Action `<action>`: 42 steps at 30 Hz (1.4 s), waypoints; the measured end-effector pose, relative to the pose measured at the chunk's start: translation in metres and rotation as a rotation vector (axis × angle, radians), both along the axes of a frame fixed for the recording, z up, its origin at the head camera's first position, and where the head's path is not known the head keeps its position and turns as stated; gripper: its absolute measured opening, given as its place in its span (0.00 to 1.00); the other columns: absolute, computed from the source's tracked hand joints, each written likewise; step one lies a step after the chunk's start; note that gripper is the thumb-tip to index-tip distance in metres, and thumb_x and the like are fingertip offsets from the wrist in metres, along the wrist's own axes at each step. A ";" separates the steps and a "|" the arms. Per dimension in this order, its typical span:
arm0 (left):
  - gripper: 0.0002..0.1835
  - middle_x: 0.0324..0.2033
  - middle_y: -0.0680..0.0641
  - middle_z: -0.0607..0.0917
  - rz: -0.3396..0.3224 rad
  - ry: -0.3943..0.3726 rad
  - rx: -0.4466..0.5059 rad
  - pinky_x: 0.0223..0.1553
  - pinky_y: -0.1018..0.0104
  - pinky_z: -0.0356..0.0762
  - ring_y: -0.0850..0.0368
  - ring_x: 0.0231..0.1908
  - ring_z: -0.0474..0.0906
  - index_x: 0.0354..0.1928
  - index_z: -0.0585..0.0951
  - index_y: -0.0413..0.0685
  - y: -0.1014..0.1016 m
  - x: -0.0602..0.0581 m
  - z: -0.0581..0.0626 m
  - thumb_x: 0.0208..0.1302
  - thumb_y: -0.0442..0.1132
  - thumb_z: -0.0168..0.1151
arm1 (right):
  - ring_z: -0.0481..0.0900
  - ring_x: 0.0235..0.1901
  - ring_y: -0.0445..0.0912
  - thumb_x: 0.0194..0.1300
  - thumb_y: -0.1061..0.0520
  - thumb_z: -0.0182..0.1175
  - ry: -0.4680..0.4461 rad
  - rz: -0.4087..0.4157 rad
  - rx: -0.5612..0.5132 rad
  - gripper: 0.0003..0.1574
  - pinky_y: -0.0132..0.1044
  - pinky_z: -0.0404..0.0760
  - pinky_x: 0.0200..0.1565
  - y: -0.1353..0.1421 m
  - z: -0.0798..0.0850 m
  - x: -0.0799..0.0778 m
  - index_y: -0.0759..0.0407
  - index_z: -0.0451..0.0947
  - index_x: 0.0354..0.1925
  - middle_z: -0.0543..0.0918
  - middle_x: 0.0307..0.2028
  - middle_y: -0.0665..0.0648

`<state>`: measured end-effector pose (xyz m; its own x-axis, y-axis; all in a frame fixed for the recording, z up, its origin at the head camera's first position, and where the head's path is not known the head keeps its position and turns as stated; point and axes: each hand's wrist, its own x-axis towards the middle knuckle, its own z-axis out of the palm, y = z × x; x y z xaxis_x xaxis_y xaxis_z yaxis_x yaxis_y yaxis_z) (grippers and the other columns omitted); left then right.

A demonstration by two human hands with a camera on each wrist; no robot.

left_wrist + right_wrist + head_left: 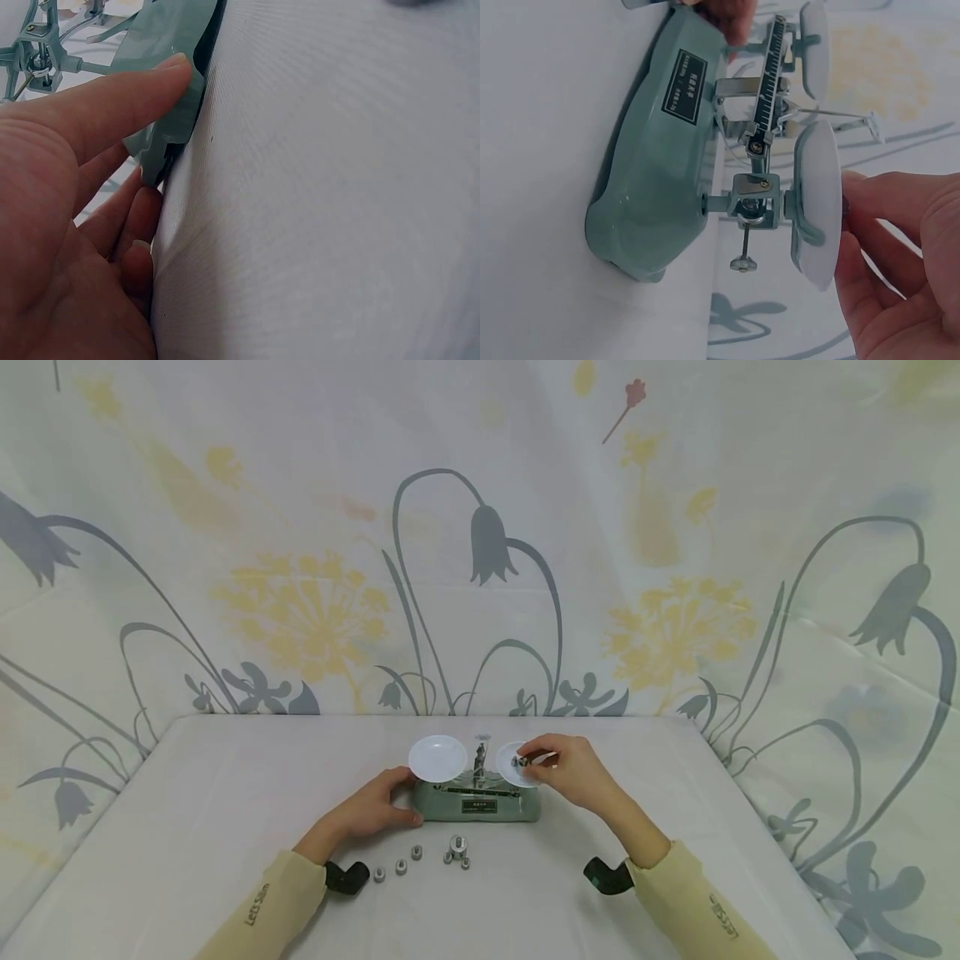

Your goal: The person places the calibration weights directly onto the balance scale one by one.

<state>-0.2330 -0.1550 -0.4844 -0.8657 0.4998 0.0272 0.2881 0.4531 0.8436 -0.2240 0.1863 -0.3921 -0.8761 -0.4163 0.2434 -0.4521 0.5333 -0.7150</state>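
Observation:
A green balance scale (442, 806) with two white pans stands on the table. My left hand (367, 806) grips the left end of its base; in the left wrist view the thumb (150, 90) lies on the green casing and the other fingers bend behind its end. At the right pan (507, 773), my right hand (573, 770) pinches small metal weights (520, 762) over the pan's surface. The right wrist view shows the fingertips at the pan's face, mostly hiding the metal. The left pan (437, 758) holds nothing visible.
In front of the scale stand several small metal weights (401, 866). A larger weight (458, 845) has two tiny ones close by. The table (247, 777) has a white cover, and a flower-patterned curtain (337, 527) hangs behind and at the sides.

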 end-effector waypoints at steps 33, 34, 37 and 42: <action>0.33 0.61 0.42 0.76 -0.005 0.016 -0.007 0.69 0.39 0.54 0.39 0.67 0.64 0.61 0.75 0.44 0.001 0.001 0.001 0.53 0.41 0.76 | 0.84 0.35 0.46 0.56 0.72 0.69 0.130 0.087 -0.142 0.14 0.35 0.84 0.40 0.010 -0.012 0.036 0.63 0.85 0.42 0.87 0.39 0.57; 0.33 0.61 0.42 0.76 -0.003 0.016 -0.009 0.69 0.39 0.54 0.38 0.67 0.63 0.61 0.75 0.44 0.001 0.001 0.001 0.53 0.41 0.76 | 0.84 0.35 0.45 0.57 0.72 0.69 0.124 0.096 -0.142 0.14 0.35 0.84 0.40 0.009 -0.013 0.037 0.63 0.85 0.42 0.87 0.39 0.58; 0.33 0.61 0.42 0.76 0.004 0.013 -0.015 0.69 0.39 0.54 0.38 0.68 0.63 0.62 0.75 0.44 0.001 0.002 0.003 0.53 0.41 0.76 | 0.84 0.36 0.44 0.58 0.72 0.69 0.104 0.118 -0.135 0.13 0.36 0.84 0.40 0.005 -0.018 0.041 0.64 0.84 0.42 0.86 0.39 0.59; 0.34 0.61 0.42 0.76 0.009 0.010 -0.015 0.69 0.39 0.54 0.38 0.67 0.63 0.63 0.75 0.43 0.002 0.004 0.005 0.52 0.41 0.76 | 0.84 0.37 0.43 0.59 0.70 0.69 0.085 0.147 -0.131 0.13 0.36 0.84 0.39 -0.002 -0.025 0.046 0.60 0.85 0.43 0.86 0.39 0.60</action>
<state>-0.2294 -0.1532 -0.4797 -0.8701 0.4921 0.0281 0.2921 0.4688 0.8336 -0.1777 0.1843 -0.4175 -0.7820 -0.4984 0.3743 -0.5801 0.3623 -0.7296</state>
